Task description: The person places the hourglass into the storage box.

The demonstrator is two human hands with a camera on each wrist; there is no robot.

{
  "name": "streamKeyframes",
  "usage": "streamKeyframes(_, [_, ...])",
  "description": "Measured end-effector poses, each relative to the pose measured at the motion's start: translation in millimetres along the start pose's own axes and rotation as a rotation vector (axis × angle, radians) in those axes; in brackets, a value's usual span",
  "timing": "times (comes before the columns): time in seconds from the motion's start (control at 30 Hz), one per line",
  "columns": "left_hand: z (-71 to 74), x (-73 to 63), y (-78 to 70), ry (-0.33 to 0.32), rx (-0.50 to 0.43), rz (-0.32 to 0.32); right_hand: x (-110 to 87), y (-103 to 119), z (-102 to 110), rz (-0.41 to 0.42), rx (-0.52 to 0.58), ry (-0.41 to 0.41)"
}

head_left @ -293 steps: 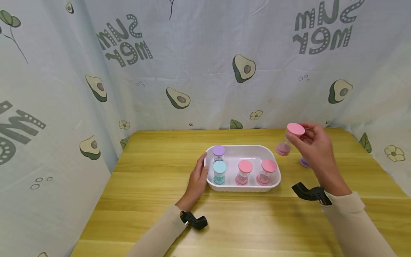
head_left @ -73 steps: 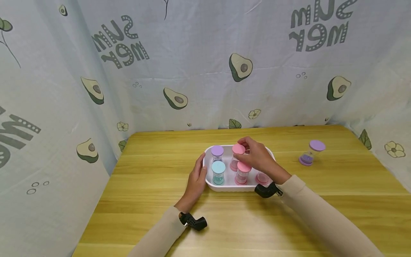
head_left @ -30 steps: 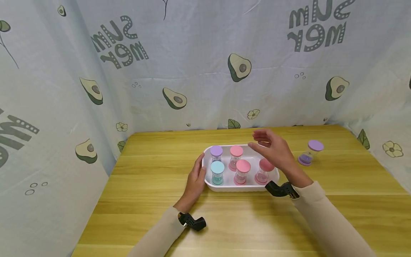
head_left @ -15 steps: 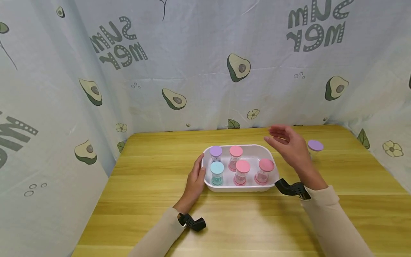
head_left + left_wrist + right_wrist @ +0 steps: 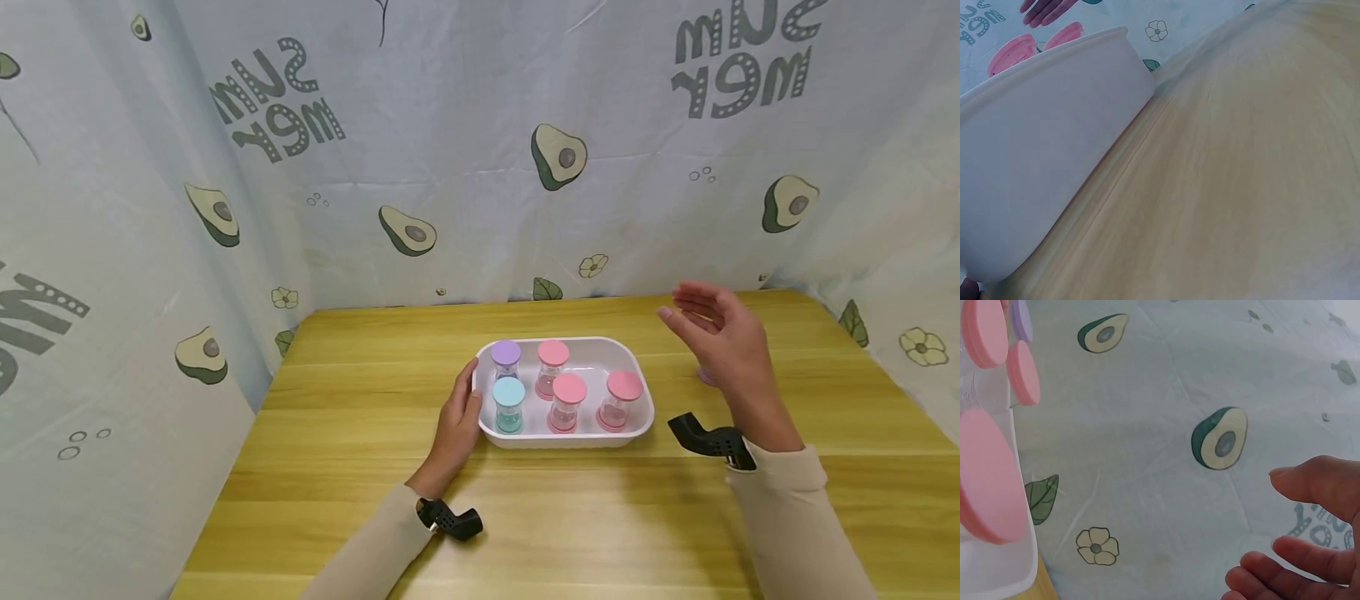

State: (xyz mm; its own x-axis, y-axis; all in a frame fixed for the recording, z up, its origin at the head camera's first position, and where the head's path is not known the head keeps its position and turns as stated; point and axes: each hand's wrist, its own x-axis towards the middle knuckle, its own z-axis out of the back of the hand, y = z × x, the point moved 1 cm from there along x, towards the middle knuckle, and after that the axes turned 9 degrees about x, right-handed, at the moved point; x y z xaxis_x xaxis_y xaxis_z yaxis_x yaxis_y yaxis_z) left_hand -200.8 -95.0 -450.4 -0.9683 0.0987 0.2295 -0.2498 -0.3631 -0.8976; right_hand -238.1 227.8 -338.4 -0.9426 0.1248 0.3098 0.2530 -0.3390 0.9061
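The word "SUMMER" is printed in grey dotted letters on the backdrop cloth [image 5: 480,167], broken over two lines as "SUM" and "MER", and is seen mirrored and partly upside down. It is repeated at the upper left [image 5: 277,100] and upper right [image 5: 742,67], and a cut-off part is seen at the left edge [image 5: 37,317] (only a few letters). Blurred letter fragments are also caught by both wrist views but cannot be read.

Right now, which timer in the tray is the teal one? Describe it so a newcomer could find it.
On the wooden table stands a white tray holding five small sand timers. The teal timer stands in the tray's front left corner, beside the left hand resting on the tray's end. It alone has a teal cap; its neighbours are purple or pink.
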Motion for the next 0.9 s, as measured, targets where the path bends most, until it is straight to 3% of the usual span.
streamKeyframes(0.53, [-1.2,-1.3,1.7,-0.002,0.008,0.003,-0.5,-10.8,27.3,-0.052,0.030,-0.127])
streamKeyframes(0.9, [-1.0,-1.0,0.2,-0.013,0.009,0.001,3.3,-16.9,40.4,-0.044,0.142,-0.211])
